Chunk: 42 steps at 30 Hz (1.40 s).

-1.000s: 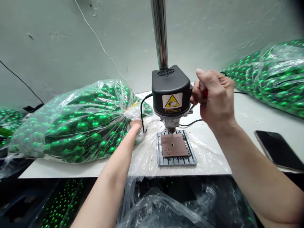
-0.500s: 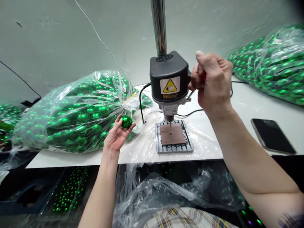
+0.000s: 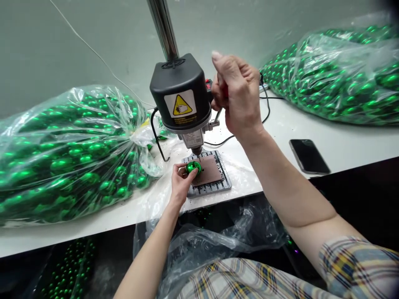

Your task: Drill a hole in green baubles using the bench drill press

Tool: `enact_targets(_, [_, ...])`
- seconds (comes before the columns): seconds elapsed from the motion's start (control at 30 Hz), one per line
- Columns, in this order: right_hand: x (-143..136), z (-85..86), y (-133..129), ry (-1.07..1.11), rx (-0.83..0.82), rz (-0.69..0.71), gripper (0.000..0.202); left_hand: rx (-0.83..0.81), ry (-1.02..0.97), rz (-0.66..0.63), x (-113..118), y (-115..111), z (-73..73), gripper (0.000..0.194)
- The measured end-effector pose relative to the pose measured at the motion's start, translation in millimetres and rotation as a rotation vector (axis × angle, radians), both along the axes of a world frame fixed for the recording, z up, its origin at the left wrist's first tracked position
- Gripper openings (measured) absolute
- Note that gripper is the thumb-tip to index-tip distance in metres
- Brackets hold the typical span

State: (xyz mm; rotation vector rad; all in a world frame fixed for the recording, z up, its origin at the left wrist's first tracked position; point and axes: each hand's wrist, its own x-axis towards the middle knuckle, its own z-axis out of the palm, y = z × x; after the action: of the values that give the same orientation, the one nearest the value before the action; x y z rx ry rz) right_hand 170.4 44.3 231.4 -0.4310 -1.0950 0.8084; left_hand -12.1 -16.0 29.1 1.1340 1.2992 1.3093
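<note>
A shiny green ball (image 3: 193,167) is pinched between the thumb and fingers of my left hand (image 3: 182,179). It is over the left part of a brown board (image 3: 209,171) with a small hole, just beneath the chuck of a black drill press (image 3: 179,95). The board lies on the grey slotted base (image 3: 215,189), where dark shavings are scattered. My right hand (image 3: 238,93) is closed around the red-knobbed feed lever (image 3: 219,115) at the drill's right side. Most of the knob is hidden by the fingers.
A tied clear bag of green balls (image 3: 77,158) lies on the left of the white table (image 3: 274,124); another bag (image 3: 339,79) is at the back right. A phone (image 3: 309,156) rests near the front edge. Plastic film (image 3: 215,236) hangs below, beside more green balls (image 3: 70,265).
My left hand has carried the green ball rightwards from beside the bag to the board under the drill. My right hand stays on the lever. The whole view has shifted and tilted.
</note>
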Motion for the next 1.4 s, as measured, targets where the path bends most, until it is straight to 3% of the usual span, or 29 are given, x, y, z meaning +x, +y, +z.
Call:
enact_targets(0.13, [-2, 1.4, -2, -0.058, -0.036, -0.041, 0.054, 0.031, 0.054, 0.045, -6, 8, -5.3, 0.060])
enact_targets(0.27, [-4, 4.8, -4, -0.105, -0.098, -0.110, 0.056, 0.054, 0.138, -0.024, -4, 13, -4.1, 0.055])
enact_targets(0.47, [-2, 6.2, -3, -0.104, -0.103, -0.077, 0.061, 0.129, 0.280, -0.067, 3, 16, 1.6, 0.051])
enact_targets(0.67, [-1, 6.3, -4, -0.123, -0.114, -0.074, 0.051, 0.176, 0.375, -0.019, 13, 13, -4.3, 0.051])
enact_targets(1.03, [-1, 0.2, 0, 0.004, 0.074, 0.019, 0.054, 0.174, 0.288, -0.052, 24, 11, -21.7, 0.061])
enact_targets(1.2, [0, -8.0, -19, -0.098, 0.095, -0.109, 0.055, 0.165, 0.313, -0.032, 25, 11, -22.1, 0.061])
enact_targets(1.4, [-1, -30.3, -48, -0.102, 0.141, -0.208, 0.057, 0.175, 0.355, -0.055, 24, 11, -19.0, 0.060])
